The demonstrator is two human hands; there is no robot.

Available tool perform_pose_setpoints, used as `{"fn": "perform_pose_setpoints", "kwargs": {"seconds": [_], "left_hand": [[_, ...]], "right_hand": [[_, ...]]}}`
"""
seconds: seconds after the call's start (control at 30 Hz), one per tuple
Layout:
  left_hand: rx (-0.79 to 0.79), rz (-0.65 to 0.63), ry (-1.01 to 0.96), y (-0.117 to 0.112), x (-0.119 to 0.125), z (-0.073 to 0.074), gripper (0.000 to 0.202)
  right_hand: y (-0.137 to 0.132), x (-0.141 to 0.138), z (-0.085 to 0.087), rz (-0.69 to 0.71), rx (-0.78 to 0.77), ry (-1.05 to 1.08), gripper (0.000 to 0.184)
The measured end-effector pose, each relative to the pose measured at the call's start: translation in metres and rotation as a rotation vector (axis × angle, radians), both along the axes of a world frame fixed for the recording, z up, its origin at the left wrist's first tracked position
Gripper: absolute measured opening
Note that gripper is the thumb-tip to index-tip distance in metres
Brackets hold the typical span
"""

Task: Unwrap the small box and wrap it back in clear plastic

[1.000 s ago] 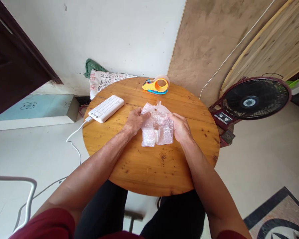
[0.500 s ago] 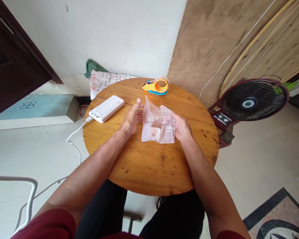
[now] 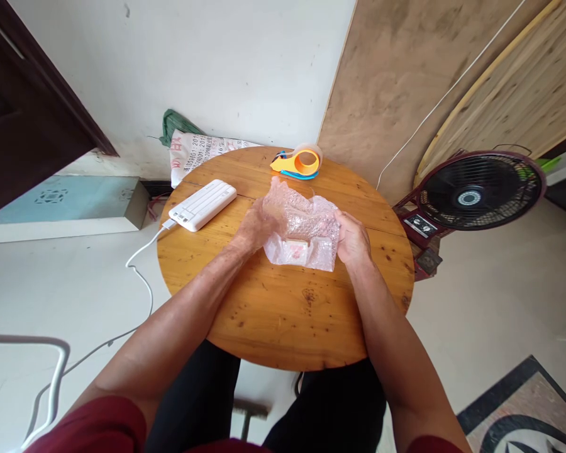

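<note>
A sheet of clear bubble wrap (image 3: 306, 229) lies crumpled on the round wooden table (image 3: 287, 321), folded around a small pale object (image 3: 296, 248) that shows through it. My left hand (image 3: 252, 228) grips the wrap's left side, its fingers partly under the plastic. On the wrap's right edge my right hand (image 3: 353, 240) pinches the sheet. Both hands rest on the tabletop.
A white power bank (image 3: 202, 204) with a white cable (image 3: 139, 264) lies at the table's left. An orange tape dispenser (image 3: 298, 162) sits at the far edge. A black floor fan (image 3: 478, 192) stands to the right. A printed sack (image 3: 193, 151) leans by the wall.
My left hand, open beside the wrap half a second ago, has closed on its left side. The wrap has been pulled wider and lower over the small object.
</note>
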State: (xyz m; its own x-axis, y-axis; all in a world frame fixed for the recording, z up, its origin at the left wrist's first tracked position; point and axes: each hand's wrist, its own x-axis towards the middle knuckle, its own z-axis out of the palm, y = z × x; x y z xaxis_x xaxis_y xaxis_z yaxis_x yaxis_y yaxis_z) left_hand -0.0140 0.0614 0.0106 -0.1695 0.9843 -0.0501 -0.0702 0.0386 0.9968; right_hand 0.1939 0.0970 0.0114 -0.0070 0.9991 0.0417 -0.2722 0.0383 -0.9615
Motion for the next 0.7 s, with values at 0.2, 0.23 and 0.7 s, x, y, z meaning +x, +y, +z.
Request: {"fn": "perform_pose_setpoints", "kwargs": {"seconds": [0.2, 0.23, 0.7], "left_hand": [[-0.052, 0.026, -0.145, 0.0, -0.001, 0.007, 0.048], [-0.055, 0.031, -0.158, 0.0, -0.001, 0.007, 0.044], [0.228, -0.053, 0.165, -0.006, 0.007, 0.003, 0.046]], "right_hand": [[0.009, 0.011, -0.004, -0.129, -0.097, -0.094, 0.021], [0.009, 0.011, -0.004, -0.139, -0.11, -0.113, 0.02], [0.003, 0.002, -0.007, -0.222, 0.34, -0.312, 0.023]]}}
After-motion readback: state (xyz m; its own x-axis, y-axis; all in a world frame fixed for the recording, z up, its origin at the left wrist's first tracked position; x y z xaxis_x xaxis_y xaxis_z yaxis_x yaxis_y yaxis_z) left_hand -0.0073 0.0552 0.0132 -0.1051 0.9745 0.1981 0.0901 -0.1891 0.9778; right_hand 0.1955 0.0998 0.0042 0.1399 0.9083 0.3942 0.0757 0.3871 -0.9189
